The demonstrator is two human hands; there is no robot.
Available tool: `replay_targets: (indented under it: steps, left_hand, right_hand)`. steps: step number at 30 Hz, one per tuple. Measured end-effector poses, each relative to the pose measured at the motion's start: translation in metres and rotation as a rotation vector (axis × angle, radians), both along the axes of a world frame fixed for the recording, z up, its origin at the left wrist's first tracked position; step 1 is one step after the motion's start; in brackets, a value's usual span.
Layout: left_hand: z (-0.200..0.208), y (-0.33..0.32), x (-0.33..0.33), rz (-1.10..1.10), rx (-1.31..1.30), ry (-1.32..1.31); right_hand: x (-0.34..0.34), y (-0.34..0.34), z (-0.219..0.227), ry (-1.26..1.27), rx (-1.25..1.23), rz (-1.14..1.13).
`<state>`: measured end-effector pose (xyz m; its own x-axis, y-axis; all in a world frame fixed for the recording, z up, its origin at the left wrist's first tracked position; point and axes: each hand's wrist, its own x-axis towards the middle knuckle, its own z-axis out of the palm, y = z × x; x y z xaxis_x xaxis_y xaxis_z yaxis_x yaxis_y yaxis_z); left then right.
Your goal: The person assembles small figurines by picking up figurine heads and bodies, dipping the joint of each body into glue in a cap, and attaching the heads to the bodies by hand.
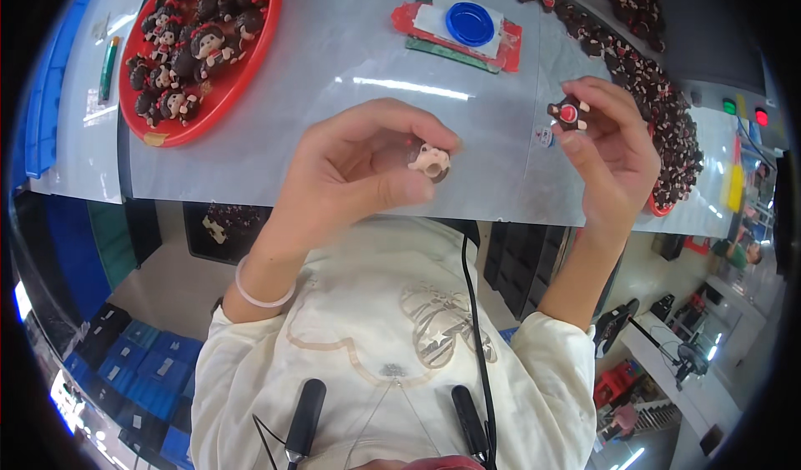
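Note:
My left hand pinches a small dark brown doll head between thumb and fingers; a pale, round hollow opening on it faces up. To the right, my right hand grips a little brown doll body with pale limbs and a red and white patch on its front. The two pieces are held apart, above the near part of the table. My fingers partly cover both pieces.
At the left stands a red round tray heaped with small dark dolls. A blue round dish sits on a stack of red, white and green pieces at the back. Many small brown doll bodies are piled along the right. A green marker-like stick lies far left.

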<state>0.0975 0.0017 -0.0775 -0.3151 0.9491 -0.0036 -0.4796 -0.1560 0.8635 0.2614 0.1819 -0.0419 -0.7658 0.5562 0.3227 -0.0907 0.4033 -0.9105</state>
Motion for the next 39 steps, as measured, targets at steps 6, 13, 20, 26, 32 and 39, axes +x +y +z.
replay_targets:
  steps: [6, 13, 20, 26, 32, 39]
  left_hand:
    - [-0.006, 0.002, 0.003, 0.049, 0.126, 0.030]
    - [0.002, -0.002, 0.003, -0.033, 0.101, -0.103]
    - [0.001, 0.003, 0.002, -0.031, 0.058, -0.087]
    - [0.002, 0.001, -0.001, -0.035, 0.026, -0.030]
    - [-0.003, 0.002, -0.002, -0.056, 0.057, 0.057]
    - [-0.001, 0.003, -0.002, -0.089, 0.063, 0.029]
  right_hand:
    - [-0.023, -0.003, 0.007, -0.026, -0.001, -0.034]
    - [-0.045, 0.015, 0.015, -0.114, 0.361, 0.043]
    - [-0.081, 0.017, 0.023, -0.375, 0.742, 0.103]
    - [-0.096, 0.025, 0.023, -0.426, 0.950, 0.261]
    - [-0.104, 0.023, 0.016, -0.455, 0.853, 0.276]
    - [-0.100, 0.024, 0.025, -0.482, 0.958, 0.299]
